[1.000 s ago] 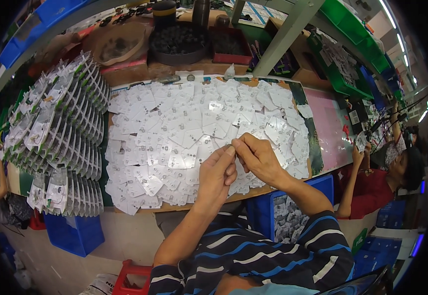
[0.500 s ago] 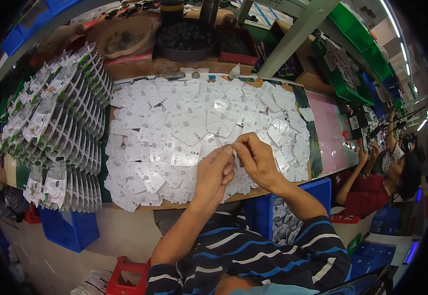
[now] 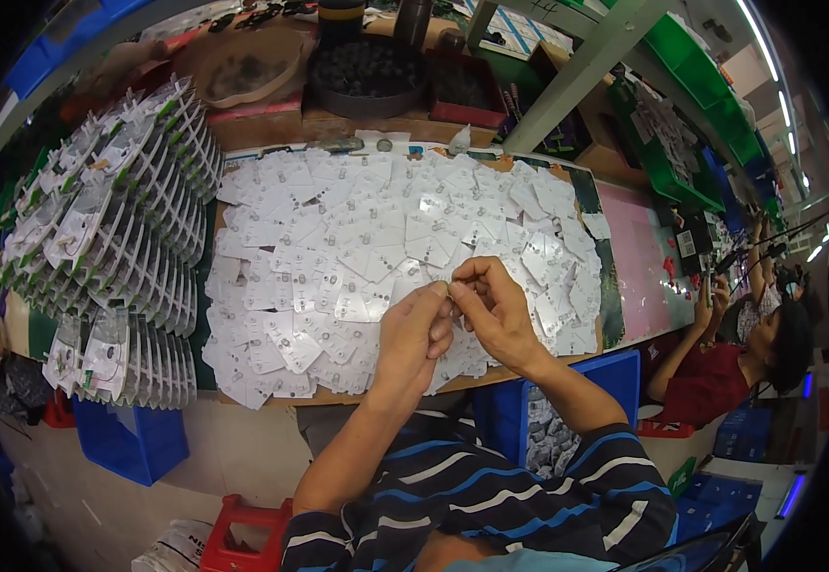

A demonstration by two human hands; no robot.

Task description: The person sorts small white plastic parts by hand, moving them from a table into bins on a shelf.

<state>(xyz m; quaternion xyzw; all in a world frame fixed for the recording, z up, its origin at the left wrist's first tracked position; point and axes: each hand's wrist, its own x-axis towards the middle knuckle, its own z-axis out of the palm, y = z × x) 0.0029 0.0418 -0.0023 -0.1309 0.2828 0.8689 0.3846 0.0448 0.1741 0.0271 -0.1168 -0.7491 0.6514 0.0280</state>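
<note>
Above the near part of the table my two hands meet fingertip to fingertip. My left hand [image 3: 416,329] is closed, thumb pressed against its fingers. My right hand [image 3: 492,310] is also closed in a pinch, its thumb and forefinger touching the left thumb. Whatever sits between the fingertips is too small and too covered to name. Beneath and around both hands spread many white cards [image 3: 328,276], overlapping, each with small grey parts on it.
Stacked clear plastic trays [image 3: 114,248] with green edges rise at the left. A black round tray [image 3: 367,76], a tan basin [image 3: 248,67] and a red box [image 3: 467,91] line the back. A blue crate [image 3: 614,381] stands by my right arm. Another person [image 3: 719,377] sits at right.
My right fingers have shifted slightly, the thumb now lying further over against the left fingertips. The left hand has hardly moved.
</note>
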